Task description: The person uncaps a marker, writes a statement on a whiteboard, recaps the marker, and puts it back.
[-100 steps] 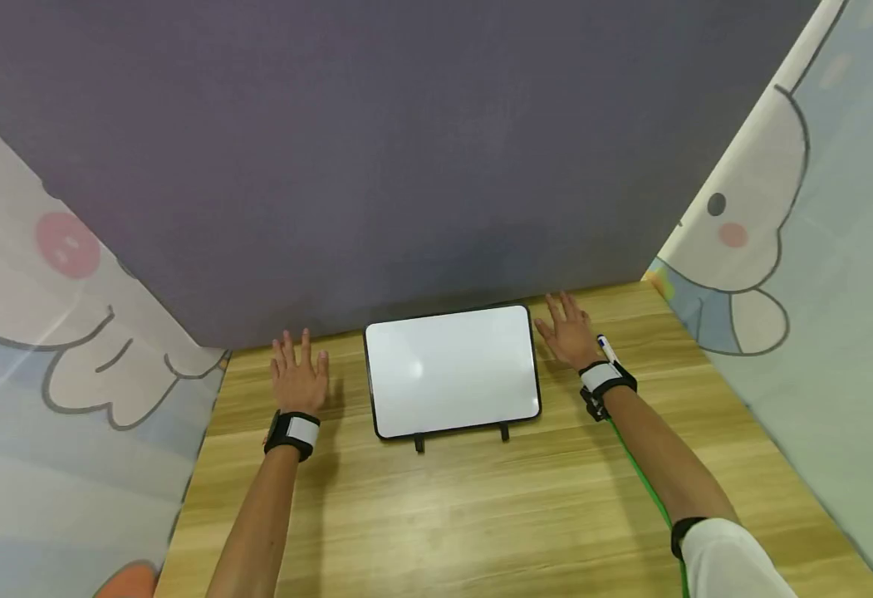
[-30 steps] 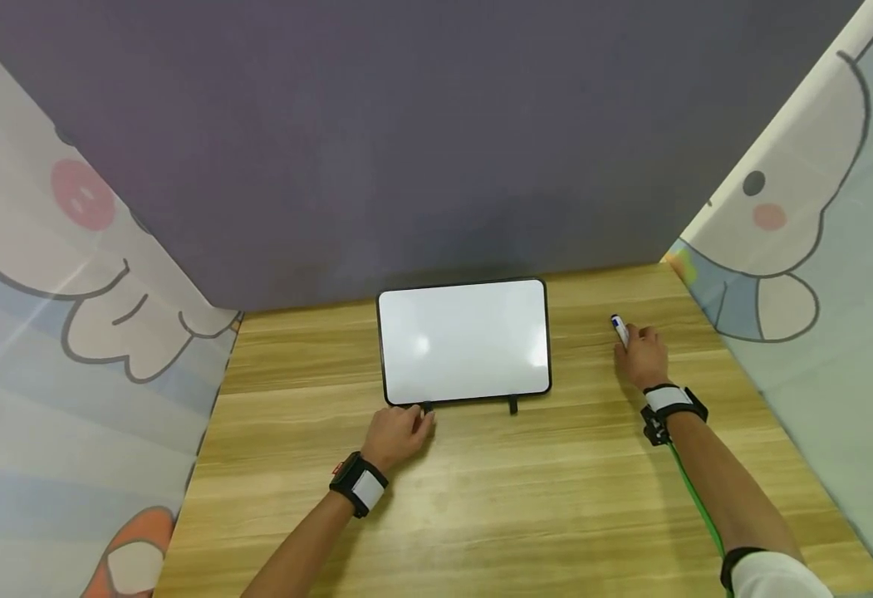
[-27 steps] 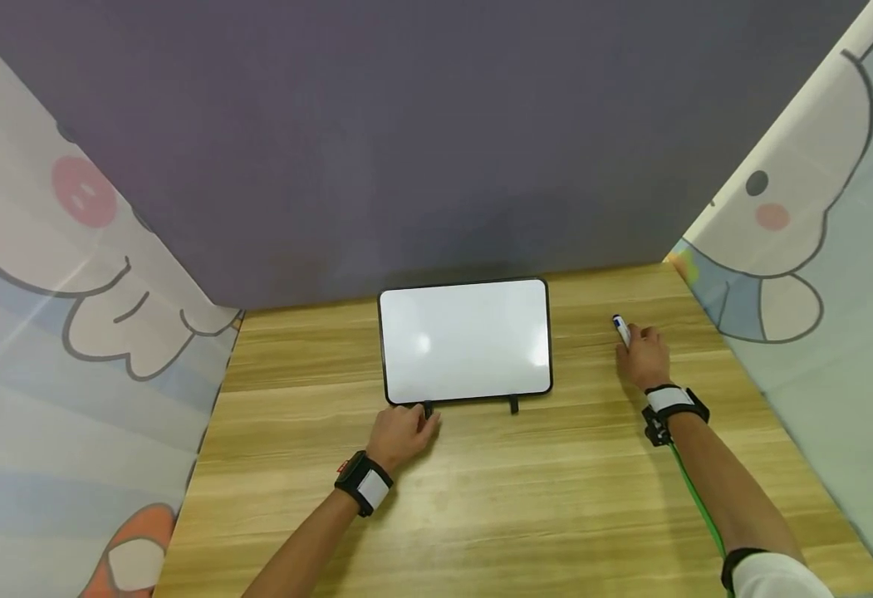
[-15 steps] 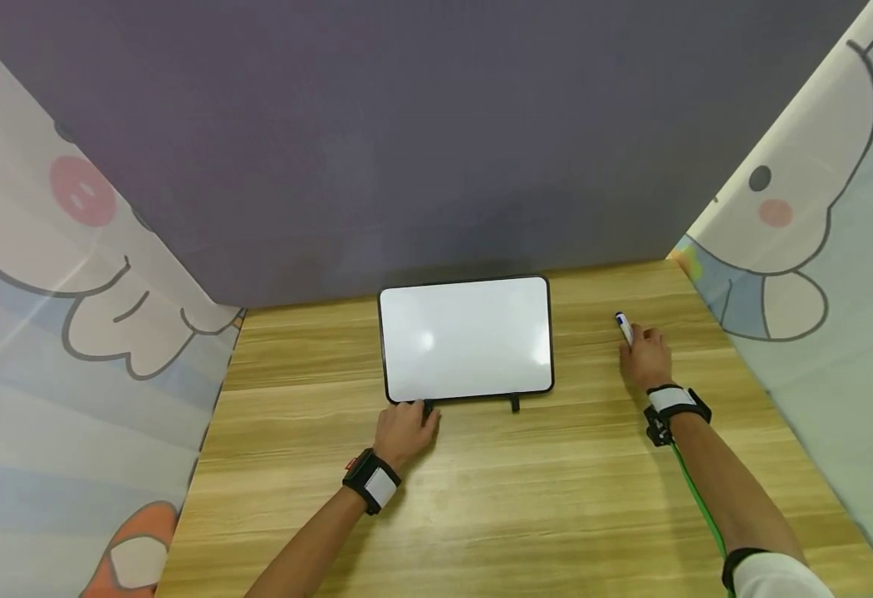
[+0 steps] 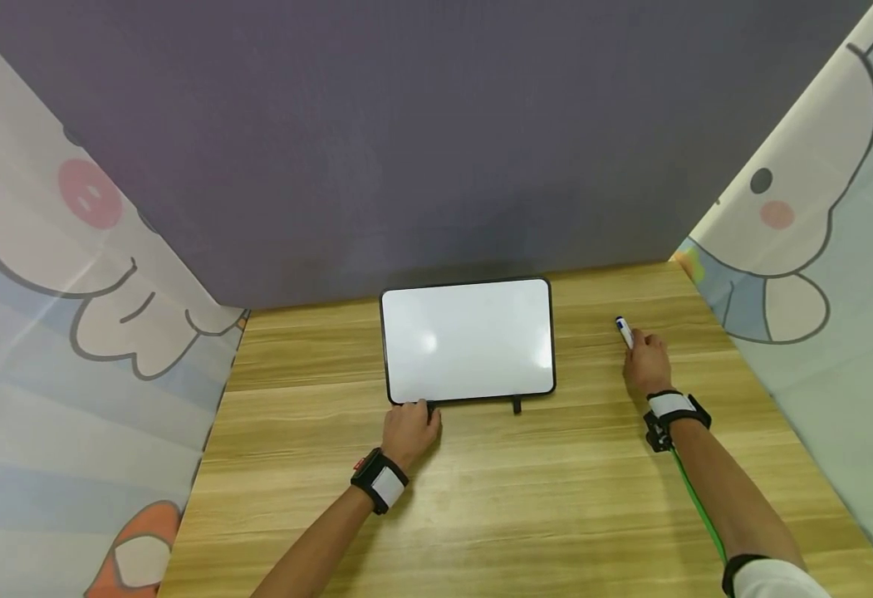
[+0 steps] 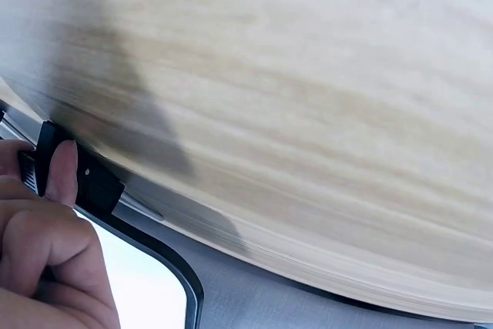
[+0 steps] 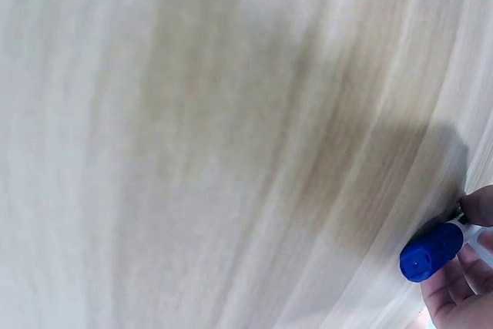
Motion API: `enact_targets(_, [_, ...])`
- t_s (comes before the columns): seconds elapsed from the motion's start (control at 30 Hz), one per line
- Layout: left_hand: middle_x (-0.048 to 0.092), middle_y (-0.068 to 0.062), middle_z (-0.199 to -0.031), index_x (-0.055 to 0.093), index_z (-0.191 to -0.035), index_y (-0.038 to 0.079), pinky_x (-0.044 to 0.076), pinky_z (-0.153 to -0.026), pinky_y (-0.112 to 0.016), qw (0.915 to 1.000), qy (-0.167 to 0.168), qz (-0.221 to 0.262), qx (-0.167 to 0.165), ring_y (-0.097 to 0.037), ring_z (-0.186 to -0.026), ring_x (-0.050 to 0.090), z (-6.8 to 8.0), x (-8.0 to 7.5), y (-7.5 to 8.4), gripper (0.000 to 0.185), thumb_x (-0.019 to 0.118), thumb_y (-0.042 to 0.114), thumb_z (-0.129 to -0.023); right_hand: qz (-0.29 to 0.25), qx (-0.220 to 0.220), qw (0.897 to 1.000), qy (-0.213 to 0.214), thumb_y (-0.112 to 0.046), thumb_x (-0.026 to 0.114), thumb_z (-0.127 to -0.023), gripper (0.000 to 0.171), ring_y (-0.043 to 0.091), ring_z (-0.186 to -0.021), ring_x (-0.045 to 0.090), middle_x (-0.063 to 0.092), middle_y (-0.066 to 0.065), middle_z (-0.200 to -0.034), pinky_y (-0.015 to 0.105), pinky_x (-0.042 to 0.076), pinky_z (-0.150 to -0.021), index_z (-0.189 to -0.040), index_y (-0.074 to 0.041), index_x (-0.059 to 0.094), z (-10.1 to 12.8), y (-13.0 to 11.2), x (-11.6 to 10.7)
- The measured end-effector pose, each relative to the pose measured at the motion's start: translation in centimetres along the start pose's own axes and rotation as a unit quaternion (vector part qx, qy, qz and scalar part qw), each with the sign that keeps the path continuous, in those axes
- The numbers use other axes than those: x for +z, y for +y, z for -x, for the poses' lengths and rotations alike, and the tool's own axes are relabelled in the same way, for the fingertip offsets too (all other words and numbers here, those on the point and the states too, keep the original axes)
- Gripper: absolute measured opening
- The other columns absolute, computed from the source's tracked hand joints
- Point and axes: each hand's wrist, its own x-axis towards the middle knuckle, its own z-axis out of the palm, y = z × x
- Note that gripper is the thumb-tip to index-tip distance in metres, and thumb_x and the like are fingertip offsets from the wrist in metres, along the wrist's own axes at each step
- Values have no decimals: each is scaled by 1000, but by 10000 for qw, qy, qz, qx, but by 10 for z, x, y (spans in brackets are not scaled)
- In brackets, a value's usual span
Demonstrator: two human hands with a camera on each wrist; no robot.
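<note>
A small whiteboard [image 5: 473, 340] with a black frame stands on black feet against the grey back panel. My left hand [image 5: 410, 433] grips its left foot [image 6: 102, 182] at the bottom edge; in the left wrist view the thumb presses on the black plastic and the other fingers are curled. My right hand [image 5: 647, 365] pinches a white marker [image 5: 625, 332] over the table, right of the board. The marker's blue end [image 7: 431, 252] points away from the hand in the right wrist view, and the rest of it is mostly covered by fingers.
The wooden table [image 5: 556, 498] runs back to the grey panel [image 5: 406, 149]. Cartoon-printed sheets [image 5: 795, 208] flank it on both sides. A green cord [image 5: 698, 502] trails along the right forearm. The board's right foot [image 5: 517, 404] juts out in front.
Both hands lay spread on the table beside the board at first. Since then the left has come to the board's left foot and the right has taken the marker. Lately they barely move.
</note>
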Motion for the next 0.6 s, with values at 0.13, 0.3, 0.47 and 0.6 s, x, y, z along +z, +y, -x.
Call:
enact_targets(0.13, [44,2,-43,47,-53,12,27,-36,-22,10000,6,32,-34,-8,-38,36,0,0,1,38,62,26,-85,19,-122,9998,173,4,51,-86,37,55,-91,47,50,42,-98,59,36,-82,-119,17,44,1,2,3])
enact_targets(0.3, [44,1,-43,47,-53,11,26,-36,-22,10000,50,44,-33,-8,-38,36,0,-2,2,38,64,25,-84,16,-102,9997,217,3,50,-86,37,54,-90,47,50,41,-98,59,36,-83,-120,17,44,3,4,5])
enact_targets(0.47, [46,0,-43,47,-53,11,26,-35,-22,10000,25,40,-42,-9,-37,38,0,-2,3,38,64,24,-84,-10,-55,9998,193,4,49,-87,35,54,-89,47,49,41,-99,59,36,-81,-120,17,44,6,2,5])
enact_targets(0.6, [46,0,-44,48,-53,10,26,-35,-22,9999,-29,58,-104,-9,-38,40,-1,-4,4,37,63,23,-84,-85,-69,9996,271,5,49,-86,34,56,-85,48,49,42,-97,59,37,-76,-118,16,44,9,0,4])
